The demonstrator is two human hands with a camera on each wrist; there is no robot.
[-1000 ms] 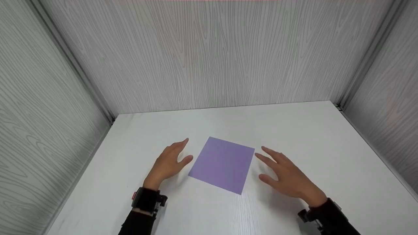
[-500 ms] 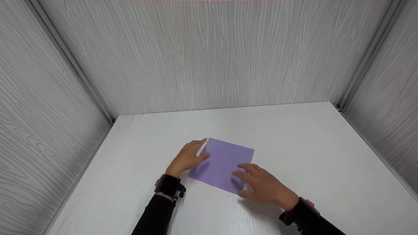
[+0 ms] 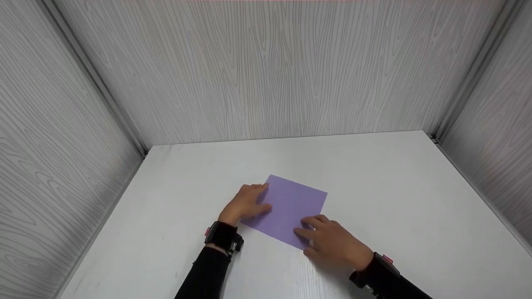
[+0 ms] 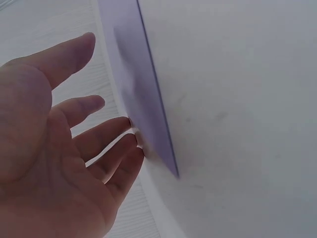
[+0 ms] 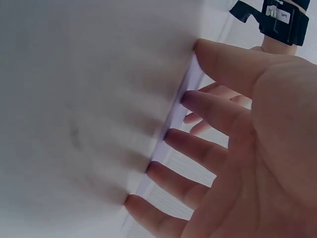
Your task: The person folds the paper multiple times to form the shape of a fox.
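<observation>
A square sheet of purple paper (image 3: 291, 205) lies flat and turned at an angle on the white table. My left hand (image 3: 244, 202) is over its left edge, thumb and fingers spread apart, fingertips right at the sheet. Over the near right corner is my right hand (image 3: 334, 241), its spread fingertips down on or beside the paper. The left wrist view shows the paper (image 4: 143, 94) edge-on beyond the relaxed fingers of the left hand (image 4: 64, 134). In the right wrist view, the fingertips of the right hand (image 5: 228, 134) line up along the thin purple strip of paper (image 5: 174, 118).
The white table (image 3: 395, 174) is enclosed by a grey wood-grain back panel (image 3: 266, 74) and side panels at left (image 3: 62, 145) and right (image 3: 494, 137). Black wrist straps with small cameras sit on both wrists.
Both hands have come inward from either side of the sheet and lowered onto it, the right hand also moving nearer to me. The paper has stayed nearly in place.
</observation>
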